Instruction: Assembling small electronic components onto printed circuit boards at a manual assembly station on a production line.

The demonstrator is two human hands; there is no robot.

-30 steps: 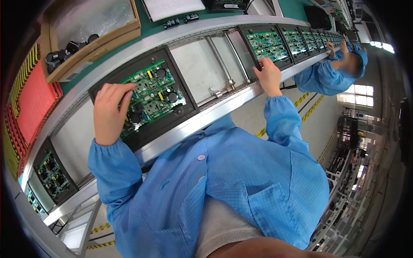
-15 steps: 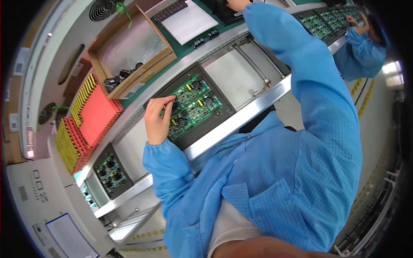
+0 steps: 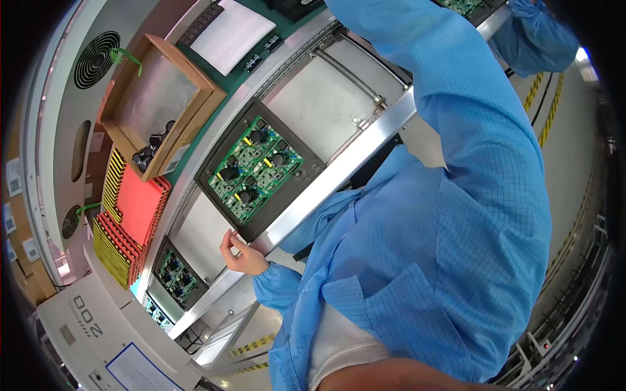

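My left hand [image 3: 245, 257] is beside the near corner of a dark board carrier [image 3: 301, 171], by the metal rail. Its fingers are loosely bent with a small gap between them, and nothing shows in them. In the carrier lies a green circuit board panel [image 3: 259, 167] with black round components and yellow parts. My right arm [image 3: 450, 72], in a blue sleeve, reaches up past the top edge, so the right hand is out of sight.
A cardboard box [image 3: 195, 111] with black cylindrical components stands behind the conveyor rail [image 3: 352, 153]. Left of it are red trays [image 3: 140, 205] with yellow-black edges. Another carrier [image 3: 176, 274] sits farther left on the line. A co-worker's blue sleeve [image 3: 531, 39] is at upper right.
My left hand has come off the circuit board and moved down toward the rail. My right hand has left the view at the top. The whole view has shifted.
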